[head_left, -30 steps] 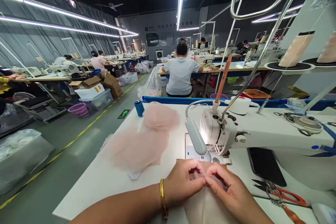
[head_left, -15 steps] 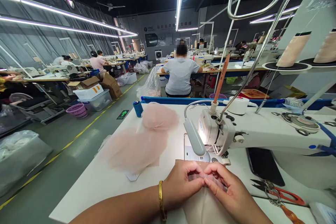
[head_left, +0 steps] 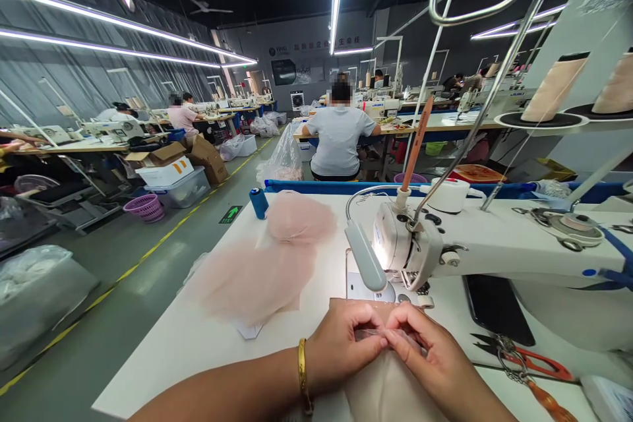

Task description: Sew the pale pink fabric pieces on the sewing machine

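My left hand [head_left: 349, 336], with a gold bangle at the wrist, pinches the edge of a thin, pale sheer fabric [head_left: 383, 386]. Opposite it, my right hand [head_left: 425, 343] grips the same edge, and the thumbs almost meet. The fabric hangs down toward the bottom of the view; my fingers partly cover its upper edge. Both hands are just in front of the sewing machine [head_left: 395, 244], close to its lit needle plate [head_left: 363, 287]. Pale pink sheer fabric pieces [head_left: 262, 277] lie in soft heaps on the white table to the left.
A blue thread spool [head_left: 258, 203] stands at the table's back edge. Right of my hands lie a black phone [head_left: 499, 310] and red-handled snips [head_left: 539, 362]. Thread cones [head_left: 556, 89] stand at upper right. A co-worker [head_left: 339, 138] sits ahead, back turned.
My fingers have shifted very slightly on the fabric edge, and the thumbs stay close together. The whole view has moved a little; the table items lie as before.
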`<state>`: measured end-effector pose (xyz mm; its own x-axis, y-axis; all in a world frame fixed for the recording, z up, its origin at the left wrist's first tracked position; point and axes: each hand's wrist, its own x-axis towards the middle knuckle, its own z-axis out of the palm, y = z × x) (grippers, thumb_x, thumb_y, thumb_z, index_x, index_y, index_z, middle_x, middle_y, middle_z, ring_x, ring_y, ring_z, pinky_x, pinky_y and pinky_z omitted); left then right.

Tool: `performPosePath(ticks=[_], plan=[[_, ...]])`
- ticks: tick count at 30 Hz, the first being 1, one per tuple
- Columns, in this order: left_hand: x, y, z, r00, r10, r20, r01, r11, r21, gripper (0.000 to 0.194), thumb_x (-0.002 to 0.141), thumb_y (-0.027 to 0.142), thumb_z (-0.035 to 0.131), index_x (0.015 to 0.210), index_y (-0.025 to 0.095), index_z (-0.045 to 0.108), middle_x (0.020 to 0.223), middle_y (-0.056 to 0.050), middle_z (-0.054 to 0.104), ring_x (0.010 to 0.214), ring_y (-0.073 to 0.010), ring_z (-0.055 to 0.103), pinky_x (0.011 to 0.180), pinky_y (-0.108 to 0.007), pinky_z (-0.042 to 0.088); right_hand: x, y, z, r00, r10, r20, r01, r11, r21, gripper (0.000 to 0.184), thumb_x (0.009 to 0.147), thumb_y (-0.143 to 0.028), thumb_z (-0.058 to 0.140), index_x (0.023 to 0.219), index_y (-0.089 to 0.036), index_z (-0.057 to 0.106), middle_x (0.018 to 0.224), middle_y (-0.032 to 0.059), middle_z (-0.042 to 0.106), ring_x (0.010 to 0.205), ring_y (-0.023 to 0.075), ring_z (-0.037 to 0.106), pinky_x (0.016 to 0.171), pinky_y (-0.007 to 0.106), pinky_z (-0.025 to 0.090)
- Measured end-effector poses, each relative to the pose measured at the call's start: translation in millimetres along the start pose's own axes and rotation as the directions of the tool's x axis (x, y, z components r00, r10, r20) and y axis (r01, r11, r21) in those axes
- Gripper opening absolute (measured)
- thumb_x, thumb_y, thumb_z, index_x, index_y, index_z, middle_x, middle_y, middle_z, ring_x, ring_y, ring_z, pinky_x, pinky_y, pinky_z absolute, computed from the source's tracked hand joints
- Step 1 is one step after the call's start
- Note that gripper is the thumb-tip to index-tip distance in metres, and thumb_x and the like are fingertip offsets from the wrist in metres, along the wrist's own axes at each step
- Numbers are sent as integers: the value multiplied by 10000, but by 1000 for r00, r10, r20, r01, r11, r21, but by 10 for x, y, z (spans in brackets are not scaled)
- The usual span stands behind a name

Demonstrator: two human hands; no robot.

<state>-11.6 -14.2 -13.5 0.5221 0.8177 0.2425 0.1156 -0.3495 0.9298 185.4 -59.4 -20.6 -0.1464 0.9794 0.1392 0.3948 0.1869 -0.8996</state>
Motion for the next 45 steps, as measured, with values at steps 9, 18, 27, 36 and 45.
performPosePath(ticks=[9,18,27,36,45], plan=[[25,57,37,980,-199,26,201,962,-184,251,766,326,798,933,153,724,758,-1,650,653,-125,526,596,-222,394,28,156,-47,994,-89,61,89,996,-6,334,1066,-528,528,919,-273,686,920,32,718,868,223,666,776,307,520],[45,91,7,955,-272,114,292,930,-225,311,744,390,806,868,166,628,682,45,503,605,-101,357,554,-227,284,30,173,-73,986,-146,77,150,987,-52,316,1085,-480,513,905,-273,671,892,19,701,840,203,662,745,277,513],[27,9,11,960,-280,26,281,951,-130,306,728,403,815,807,172,631,709,30,542,643,-123,436,590,-250,345,29,147,-44,993,-106,48,107,994,-16,343,1070,-519,528,864,-267,637,832,1,648,783,192,606,703,278,460],[29,50,-8,979,-203,-24,202,979,-42,270,777,412,808,765,173,684,818,-9,613,744,-160,525,682,-268,405,-22,73,38,996,-35,-87,39,998,44,405,1035,-596,552,823,-258,623,781,-20,588,722,178,518,672,289,384],[15,36,23,972,-230,43,233,941,-244,286,803,412,793,792,183,624,874,-56,736,813,-215,646,788,-324,505,-18,129,76,1000,20,-19,-18,995,99,428,1007,-669,554,1092,-261,653,972,17,678,836,202,633,783,310,508]])
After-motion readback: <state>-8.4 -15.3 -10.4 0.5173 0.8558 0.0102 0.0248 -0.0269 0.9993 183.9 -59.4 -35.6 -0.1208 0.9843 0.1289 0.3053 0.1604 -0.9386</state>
